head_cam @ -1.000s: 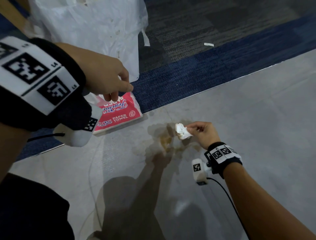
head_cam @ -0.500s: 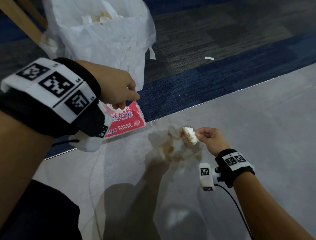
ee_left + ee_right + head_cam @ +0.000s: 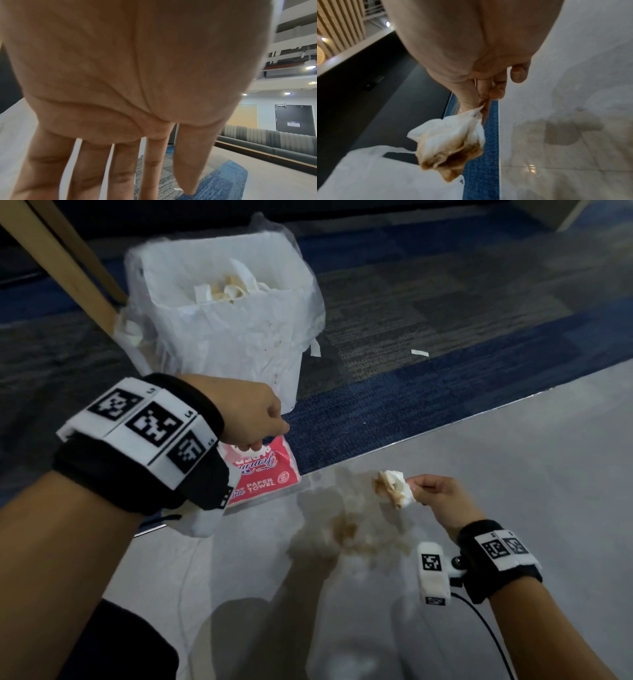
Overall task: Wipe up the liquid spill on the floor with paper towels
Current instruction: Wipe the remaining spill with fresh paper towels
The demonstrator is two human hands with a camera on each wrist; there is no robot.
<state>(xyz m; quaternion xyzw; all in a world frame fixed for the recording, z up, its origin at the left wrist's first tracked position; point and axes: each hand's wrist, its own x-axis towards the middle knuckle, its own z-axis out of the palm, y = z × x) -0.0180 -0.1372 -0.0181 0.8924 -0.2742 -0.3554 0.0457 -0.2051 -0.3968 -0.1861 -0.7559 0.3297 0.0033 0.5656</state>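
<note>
Right hand (image 3: 442, 501) lifting higher off spill (image 3: 346, 530) than second ago, pinching dry corner of soaked towel wad (image 3: 394, 489): limp, dripping, tearing easily. Left hand (image 3: 251, 419) hovering over towel pack (image 3: 263, 474), fingers relaxed, holding nothing.

We see a floor (image 3: 513, 474) of smooth, faintly glossy grey tile, wet and brown-stained at the spill (image 3: 346, 530); beside it rough woven blue-grey carpet (image 3: 428, 313); a crumpled, soaked paper towel (image 3: 452, 143), soft and matt; a glossy pink plastic towel pack (image 3: 263, 477); a thin crinkled white plastic bin liner (image 3: 239, 337); a matt wooden leg (image 3: 68, 258).
</note>
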